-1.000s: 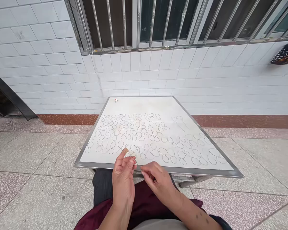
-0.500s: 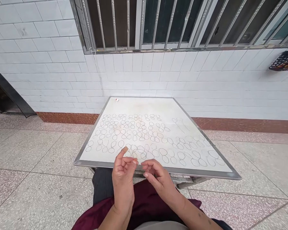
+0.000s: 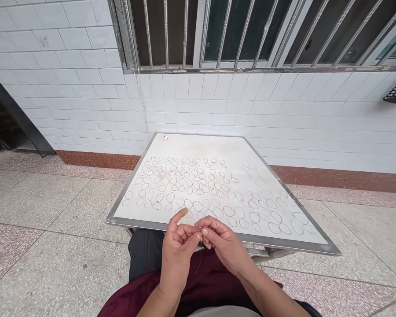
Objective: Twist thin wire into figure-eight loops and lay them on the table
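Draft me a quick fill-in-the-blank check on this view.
1. The tabletop beneath the thin loops is coloured ____.
2. By the left hand and right hand, a thin strand hangs ____, not up.
3. Metal bars cover the ____ in the tiled wall.

Missing words: white; down; window.

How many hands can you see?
2. The left hand and the right hand are by the near edge of the table, fingertips close together. Some fingers are partly hidden, but no other hand shows.

L fingers (image 3: 194,239), R fingers (image 3: 208,234) now tog., thread (image 3: 200,259) showing
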Action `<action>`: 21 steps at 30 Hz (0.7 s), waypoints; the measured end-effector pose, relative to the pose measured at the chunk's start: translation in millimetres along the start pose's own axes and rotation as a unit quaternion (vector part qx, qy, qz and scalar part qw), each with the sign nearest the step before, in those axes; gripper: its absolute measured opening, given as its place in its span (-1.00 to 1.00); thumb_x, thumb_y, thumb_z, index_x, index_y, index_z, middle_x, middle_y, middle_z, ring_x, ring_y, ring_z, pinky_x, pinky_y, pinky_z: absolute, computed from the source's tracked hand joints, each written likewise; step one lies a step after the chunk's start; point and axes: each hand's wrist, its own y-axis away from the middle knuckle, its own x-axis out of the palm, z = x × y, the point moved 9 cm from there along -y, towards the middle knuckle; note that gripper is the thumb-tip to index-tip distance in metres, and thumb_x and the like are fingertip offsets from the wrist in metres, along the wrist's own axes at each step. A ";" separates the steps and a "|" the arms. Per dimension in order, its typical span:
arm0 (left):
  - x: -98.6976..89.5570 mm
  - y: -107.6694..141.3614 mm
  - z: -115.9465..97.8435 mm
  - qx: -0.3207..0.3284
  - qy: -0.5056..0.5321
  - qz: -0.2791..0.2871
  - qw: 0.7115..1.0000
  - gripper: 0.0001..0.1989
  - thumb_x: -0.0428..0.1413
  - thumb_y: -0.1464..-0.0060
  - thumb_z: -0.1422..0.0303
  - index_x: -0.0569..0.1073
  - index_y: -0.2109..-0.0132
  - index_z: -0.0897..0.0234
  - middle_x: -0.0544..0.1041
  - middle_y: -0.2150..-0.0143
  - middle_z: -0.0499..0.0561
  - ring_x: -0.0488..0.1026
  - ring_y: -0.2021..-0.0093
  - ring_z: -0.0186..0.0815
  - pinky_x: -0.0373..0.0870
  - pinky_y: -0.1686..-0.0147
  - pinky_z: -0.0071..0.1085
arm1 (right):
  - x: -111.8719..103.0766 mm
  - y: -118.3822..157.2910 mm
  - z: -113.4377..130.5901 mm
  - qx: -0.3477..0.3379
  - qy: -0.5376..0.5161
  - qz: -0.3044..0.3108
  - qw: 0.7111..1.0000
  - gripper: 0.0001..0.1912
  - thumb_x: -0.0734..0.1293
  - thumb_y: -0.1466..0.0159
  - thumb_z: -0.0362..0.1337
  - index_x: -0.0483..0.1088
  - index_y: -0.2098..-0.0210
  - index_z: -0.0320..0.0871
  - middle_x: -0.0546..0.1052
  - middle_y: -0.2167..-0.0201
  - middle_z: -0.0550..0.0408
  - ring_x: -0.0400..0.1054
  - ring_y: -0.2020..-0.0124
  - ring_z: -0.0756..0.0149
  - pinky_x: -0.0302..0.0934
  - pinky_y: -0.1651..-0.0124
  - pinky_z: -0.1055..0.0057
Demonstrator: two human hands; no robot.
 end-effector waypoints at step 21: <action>9.8 12.2 -4.7 0.024 -0.042 0.028 0.998 -0.38 0.22 -0.05 0.42 0.23 -0.24 0.13 0.56 0.30 -0.04 0.53 0.33 -0.33 0.43 0.16 -0.33 | -4.1 9.5 10.7 0.011 -0.039 -0.041 0.998 -0.78 0.44 -0.15 -0.14 0.40 0.37 -0.13 0.33 0.46 0.19 0.03 0.57 0.51 0.03 0.50 0.50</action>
